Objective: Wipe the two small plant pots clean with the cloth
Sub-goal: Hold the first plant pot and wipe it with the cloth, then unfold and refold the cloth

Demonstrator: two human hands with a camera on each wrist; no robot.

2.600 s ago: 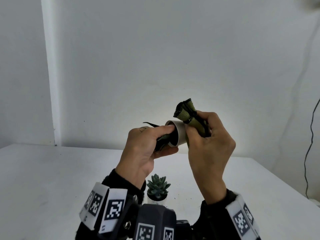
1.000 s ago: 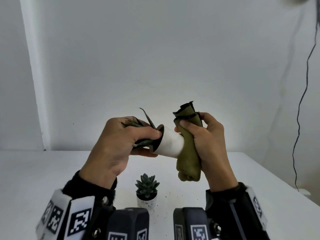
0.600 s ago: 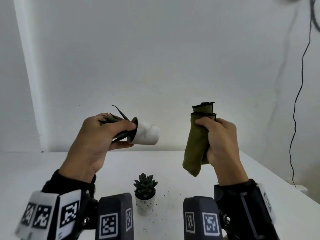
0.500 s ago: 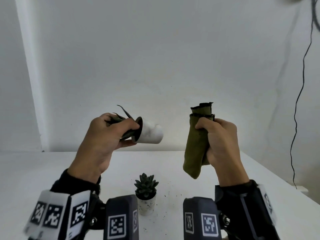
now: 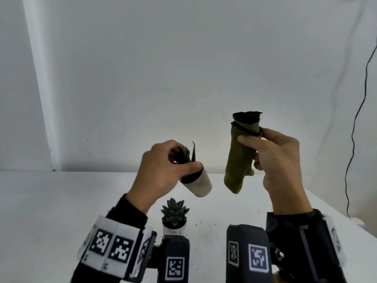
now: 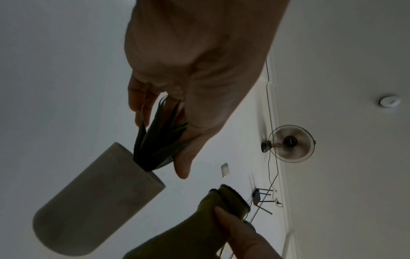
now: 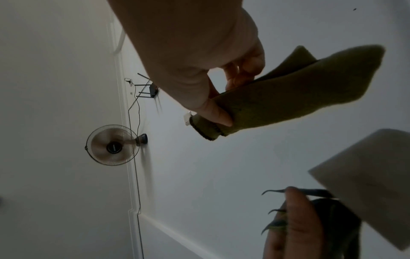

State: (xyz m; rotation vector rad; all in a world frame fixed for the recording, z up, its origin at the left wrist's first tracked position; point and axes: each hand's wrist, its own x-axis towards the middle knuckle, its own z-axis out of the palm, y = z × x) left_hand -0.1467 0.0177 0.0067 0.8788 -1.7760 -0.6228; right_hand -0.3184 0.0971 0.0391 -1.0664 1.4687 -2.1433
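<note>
1. My left hand (image 5: pixel 159 170) sits at the centre of the head view, raised above the table (image 5: pixel 51 201). Its fingers and thumb are curled round the dark spiky leaves (image 6: pixel 159 138) of the plant, and the white pot (image 5: pixel 197 184) hangs from them, tilted — its base points down and toward the right of the frame.
2. My right hand (image 5: pixel 279 160) is right of centre, level with the left. Thumb and fingers pinch the olive-green cloth (image 5: pixel 240 158) near its top; the cloth is folded into a long strip and hangs down, its lower end free.
3. Pot and cloth are near each other but apart — a clear gap shows between them in the head view.
4. The second pot (image 5: pixel 174 228), small and white with a rosette succulent (image 5: pixel 174 212), stands upright on the table at lower centre, below the held pot.
5. Dark specks (image 5: pixel 201 223) lie on the table just right of that pot.
6. A black cable (image 5: pixel 356 119) runs down the wall at the far right edge.
</note>
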